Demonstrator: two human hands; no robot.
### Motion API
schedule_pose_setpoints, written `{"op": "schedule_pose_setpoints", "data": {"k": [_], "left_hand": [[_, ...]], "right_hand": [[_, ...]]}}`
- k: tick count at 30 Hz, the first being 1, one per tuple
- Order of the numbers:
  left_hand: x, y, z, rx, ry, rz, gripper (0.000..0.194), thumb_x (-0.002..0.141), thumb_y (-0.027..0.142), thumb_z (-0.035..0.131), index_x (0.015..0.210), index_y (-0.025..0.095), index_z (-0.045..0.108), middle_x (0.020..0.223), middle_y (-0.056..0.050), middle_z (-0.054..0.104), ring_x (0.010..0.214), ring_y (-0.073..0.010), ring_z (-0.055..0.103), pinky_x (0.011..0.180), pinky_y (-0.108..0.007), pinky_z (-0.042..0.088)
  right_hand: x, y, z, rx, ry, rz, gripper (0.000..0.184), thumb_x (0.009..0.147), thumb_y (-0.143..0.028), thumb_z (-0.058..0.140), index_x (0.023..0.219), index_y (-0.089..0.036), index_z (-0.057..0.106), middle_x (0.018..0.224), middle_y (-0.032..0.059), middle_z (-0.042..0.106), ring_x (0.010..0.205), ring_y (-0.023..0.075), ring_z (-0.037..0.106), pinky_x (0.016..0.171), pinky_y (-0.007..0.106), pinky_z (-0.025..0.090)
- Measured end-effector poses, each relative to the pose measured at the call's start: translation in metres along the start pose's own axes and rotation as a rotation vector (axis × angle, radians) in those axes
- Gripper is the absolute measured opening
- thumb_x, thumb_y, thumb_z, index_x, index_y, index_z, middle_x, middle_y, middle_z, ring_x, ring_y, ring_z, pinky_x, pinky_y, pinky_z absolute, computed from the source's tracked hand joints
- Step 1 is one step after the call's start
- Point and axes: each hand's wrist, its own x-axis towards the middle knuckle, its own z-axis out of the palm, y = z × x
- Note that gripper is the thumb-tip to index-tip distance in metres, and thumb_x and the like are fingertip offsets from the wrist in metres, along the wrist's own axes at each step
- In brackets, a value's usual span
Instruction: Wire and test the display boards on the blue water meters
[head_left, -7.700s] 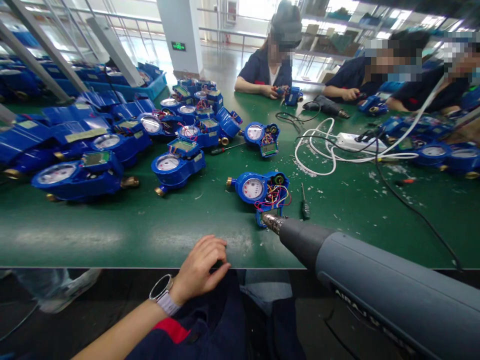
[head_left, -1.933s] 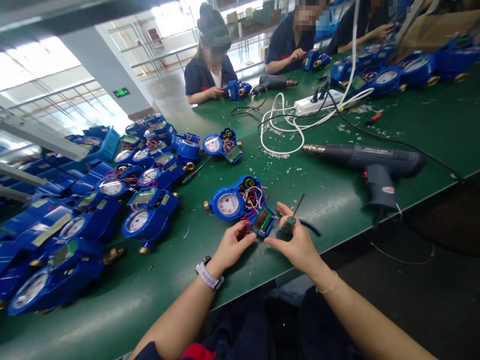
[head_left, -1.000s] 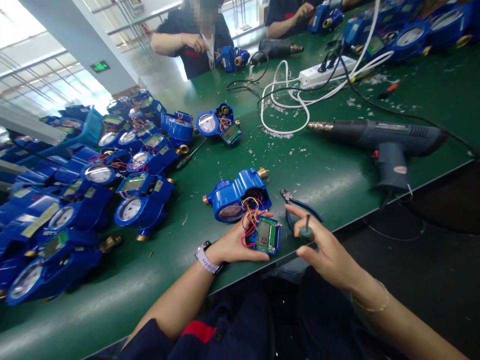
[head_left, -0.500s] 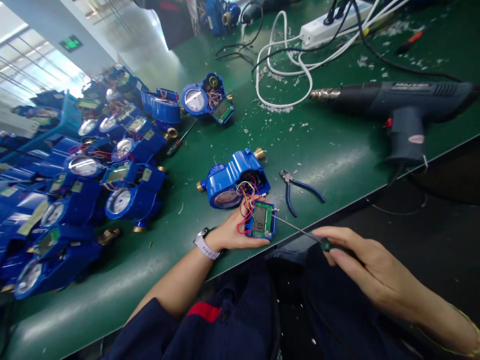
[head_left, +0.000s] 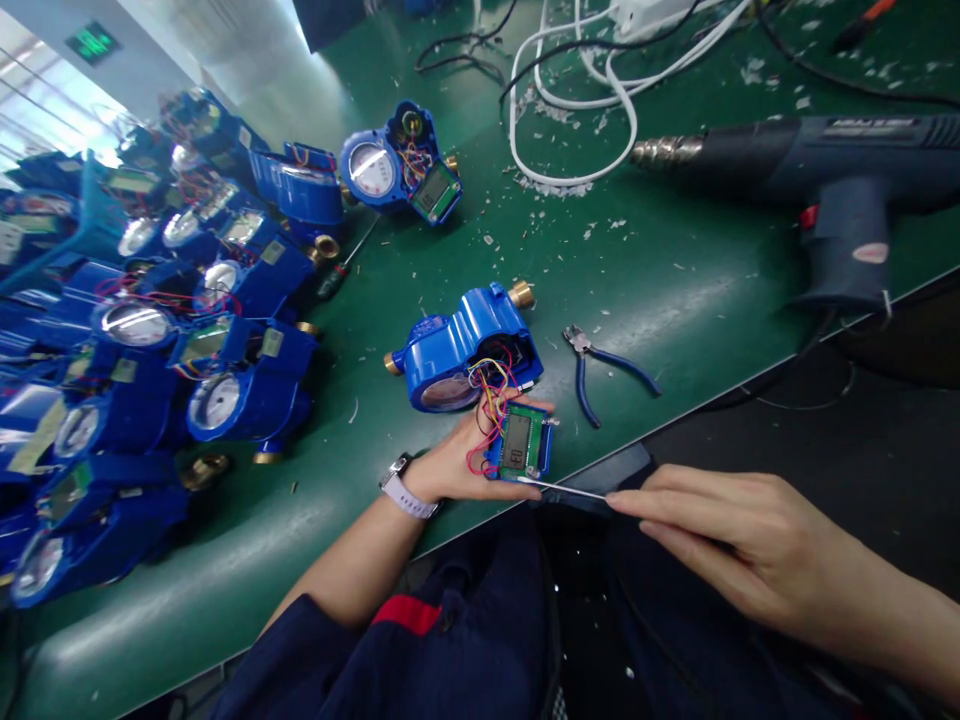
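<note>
My left hand point(head_left: 465, 462) is closed around a small display module point(head_left: 517, 440), a green circuit board with an LCD in a blue frame. Red, yellow and black wires run from it into the open housing of a blue water meter point(head_left: 469, 345), which lies on its side just beyond. In my right hand point(head_left: 739, 535) is a screwdriver point(head_left: 574, 491); its handle is hidden by the fingers. The thin shaft points left, and its tip is at the lower edge of the module. Whether the tip touches a screw I cannot make out.
Diagonal cutters point(head_left: 592, 365) lie right of the meter. A heat gun point(head_left: 810, 165) rests at the right, near white cables point(head_left: 570, 180). Another open meter point(head_left: 397, 165) stands farther back, with a second screwdriver point(head_left: 345, 265) beside it. Many blue meters point(head_left: 247, 385) crowd the left.
The screwdriver tip has moved from the module's right edge down to its lower edge. My right hand has slid forward along the tool, covering the handle. The camera view has shifted slightly.
</note>
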Motion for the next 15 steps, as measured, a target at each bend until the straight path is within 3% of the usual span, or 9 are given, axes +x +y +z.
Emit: {"op": "schedule_pose_setpoints", "data": {"k": [7,12,15], "left_hand": [[0.002,-0.002,0.001,-0.020,-0.006,0.021,0.105,0.070,0.038,0.083,0.148,0.023,0.015,0.138,-0.018,0.054,0.129,-0.0318,0.053,0.114,-0.051,0.036],[0.002,-0.001,0.000,0.074,0.019,0.051,0.088,0.068,0.043,0.083,0.139,0.023,0.034,0.133,-0.015,0.057,0.128,-0.0322,0.053,0.110,-0.052,0.040],[0.003,0.000,0.000,0.103,0.037,0.041,0.086,0.069,0.045,0.082,0.138,0.022,0.036,0.138,-0.017,0.054,0.129,-0.0329,0.052,0.109,-0.052,0.041]], "right_hand": [[0.010,-0.004,-0.011,-0.066,-0.116,-0.027,0.028,0.098,-0.017,0.043,0.116,-0.020,0.065,0.078,0.0019,0.063,0.061,0.0114,0.061,0.052,0.022,0.043],[0.012,-0.006,-0.013,-0.201,-0.101,-0.114,0.027,0.101,-0.016,0.040,0.116,-0.017,0.062,0.077,0.0018,0.060,0.059,0.0108,0.058,0.053,0.023,0.040],[0.010,-0.009,-0.012,-0.290,-0.088,-0.154,0.030,0.101,-0.015,0.035,0.117,-0.017,0.061,0.077,0.0019,0.061,0.057,0.0102,0.058,0.052,0.023,0.039]]}}
